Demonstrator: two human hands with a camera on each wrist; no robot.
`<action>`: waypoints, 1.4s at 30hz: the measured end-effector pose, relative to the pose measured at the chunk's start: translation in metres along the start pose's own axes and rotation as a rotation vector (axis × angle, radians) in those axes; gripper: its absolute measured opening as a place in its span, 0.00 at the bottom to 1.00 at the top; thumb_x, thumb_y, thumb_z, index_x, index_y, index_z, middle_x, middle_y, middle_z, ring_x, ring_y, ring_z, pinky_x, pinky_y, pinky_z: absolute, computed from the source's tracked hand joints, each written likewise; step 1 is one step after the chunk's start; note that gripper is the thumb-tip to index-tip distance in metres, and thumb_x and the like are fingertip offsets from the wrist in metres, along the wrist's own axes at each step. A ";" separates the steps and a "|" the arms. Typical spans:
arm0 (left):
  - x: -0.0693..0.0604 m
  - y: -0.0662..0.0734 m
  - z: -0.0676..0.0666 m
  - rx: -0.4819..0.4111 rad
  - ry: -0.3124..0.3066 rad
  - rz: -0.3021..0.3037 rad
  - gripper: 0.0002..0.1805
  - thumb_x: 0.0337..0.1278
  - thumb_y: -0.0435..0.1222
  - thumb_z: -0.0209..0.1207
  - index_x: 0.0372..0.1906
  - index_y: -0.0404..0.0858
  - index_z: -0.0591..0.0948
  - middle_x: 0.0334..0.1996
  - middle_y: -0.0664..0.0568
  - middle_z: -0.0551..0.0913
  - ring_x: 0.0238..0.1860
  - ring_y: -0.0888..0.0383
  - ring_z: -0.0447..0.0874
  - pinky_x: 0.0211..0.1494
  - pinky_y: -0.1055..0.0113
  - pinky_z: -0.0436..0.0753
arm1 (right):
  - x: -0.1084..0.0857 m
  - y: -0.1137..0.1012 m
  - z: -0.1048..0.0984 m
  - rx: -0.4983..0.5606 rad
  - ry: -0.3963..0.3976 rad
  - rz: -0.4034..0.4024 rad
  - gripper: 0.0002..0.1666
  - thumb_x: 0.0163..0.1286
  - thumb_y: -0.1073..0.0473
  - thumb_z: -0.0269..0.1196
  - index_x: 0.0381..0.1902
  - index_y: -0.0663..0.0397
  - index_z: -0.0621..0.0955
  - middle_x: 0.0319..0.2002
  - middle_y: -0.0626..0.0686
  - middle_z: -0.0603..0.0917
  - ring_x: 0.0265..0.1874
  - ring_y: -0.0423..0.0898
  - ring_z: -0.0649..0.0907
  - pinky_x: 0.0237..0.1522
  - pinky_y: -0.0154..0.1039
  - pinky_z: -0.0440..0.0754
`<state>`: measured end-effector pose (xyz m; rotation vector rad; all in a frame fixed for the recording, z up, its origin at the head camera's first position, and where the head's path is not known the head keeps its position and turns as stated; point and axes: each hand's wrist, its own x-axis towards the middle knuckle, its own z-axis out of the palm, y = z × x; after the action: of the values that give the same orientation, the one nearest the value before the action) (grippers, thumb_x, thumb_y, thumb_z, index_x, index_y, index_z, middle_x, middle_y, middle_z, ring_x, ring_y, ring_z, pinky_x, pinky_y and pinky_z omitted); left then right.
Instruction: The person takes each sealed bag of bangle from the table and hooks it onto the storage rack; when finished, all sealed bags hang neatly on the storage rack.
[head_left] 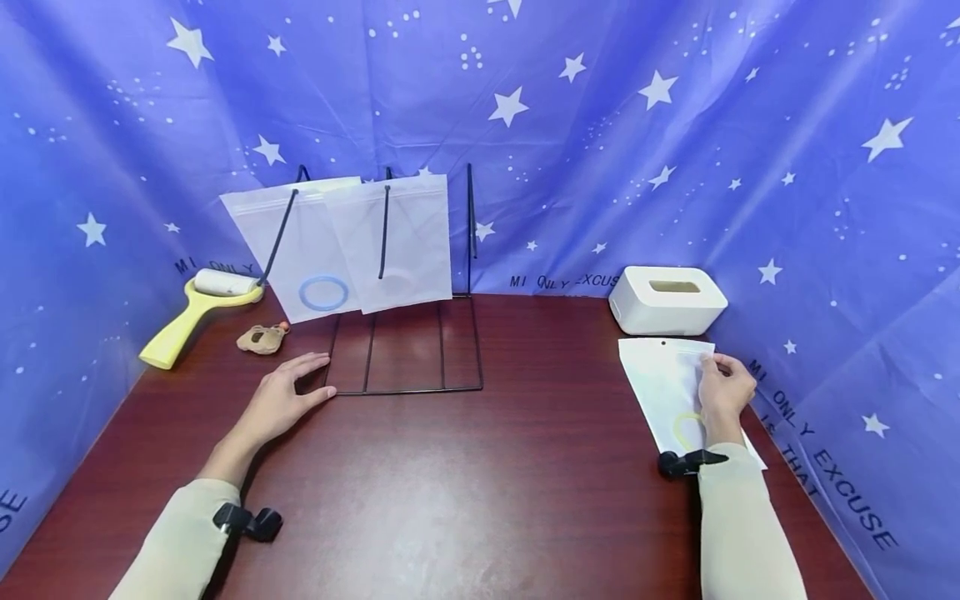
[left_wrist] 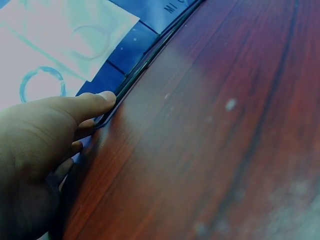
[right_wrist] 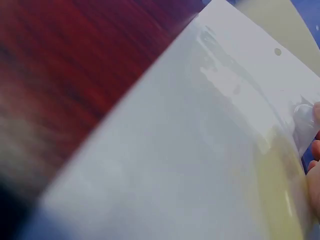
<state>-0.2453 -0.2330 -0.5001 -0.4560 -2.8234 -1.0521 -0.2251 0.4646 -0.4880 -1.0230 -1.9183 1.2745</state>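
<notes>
My right hand (head_left: 726,390) pinches the upper right edge of a white zip bag (head_left: 652,367) with a yellow ring showing through it. In the right wrist view, the bag (right_wrist: 165,135) fills most of the picture, and a small hole is near its top edge. My left hand (head_left: 279,398) touches the front left corner of a black wire rack (head_left: 405,392), fingers extended. Up close, its thumb (left_wrist: 102,100) lies against the rack's bar. Two more bags hang on the rack's prongs: the left bag (head_left: 262,225) shows a blue ring, the right bag (head_left: 420,225) a pale one.
A lint roller (head_left: 180,325) with a yellow handle lies at the left, near a small brown trinket (head_left: 261,338). Behind the right-hand bag stands a white box (head_left: 667,312) with an opening in its top. Starry blue cloth (head_left: 570,150) surrounds the dark wooden table (head_left: 480,475).
</notes>
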 end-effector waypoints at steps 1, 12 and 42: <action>0.001 0.000 0.001 -0.001 -0.006 0.000 0.34 0.62 0.46 0.71 0.69 0.35 0.78 0.72 0.34 0.73 0.74 0.33 0.68 0.73 0.33 0.66 | -0.003 0.000 0.000 0.035 0.001 0.004 0.04 0.71 0.51 0.68 0.34 0.35 0.83 0.27 0.30 0.74 0.34 0.28 0.73 0.44 0.23 0.74; 0.004 0.002 0.007 -0.003 -0.002 0.016 0.33 0.60 0.43 0.72 0.68 0.34 0.78 0.71 0.35 0.75 0.74 0.35 0.70 0.74 0.36 0.67 | -0.042 -0.030 0.005 0.373 -0.024 -0.209 0.07 0.67 0.65 0.70 0.32 0.47 0.85 0.26 0.37 0.80 0.31 0.35 0.76 0.35 0.22 0.74; 0.002 0.001 -0.001 -0.008 -0.008 -0.013 0.33 0.61 0.43 0.71 0.69 0.35 0.78 0.72 0.35 0.74 0.74 0.35 0.69 0.74 0.35 0.66 | -0.162 -0.147 0.013 1.083 -0.465 -0.278 0.04 0.64 0.76 0.69 0.31 0.68 0.85 0.21 0.49 0.81 0.23 0.37 0.77 0.28 0.26 0.77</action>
<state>-0.2468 -0.2320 -0.4985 -0.4445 -2.8339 -1.0664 -0.1914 0.2855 -0.3669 0.0977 -1.2113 2.0938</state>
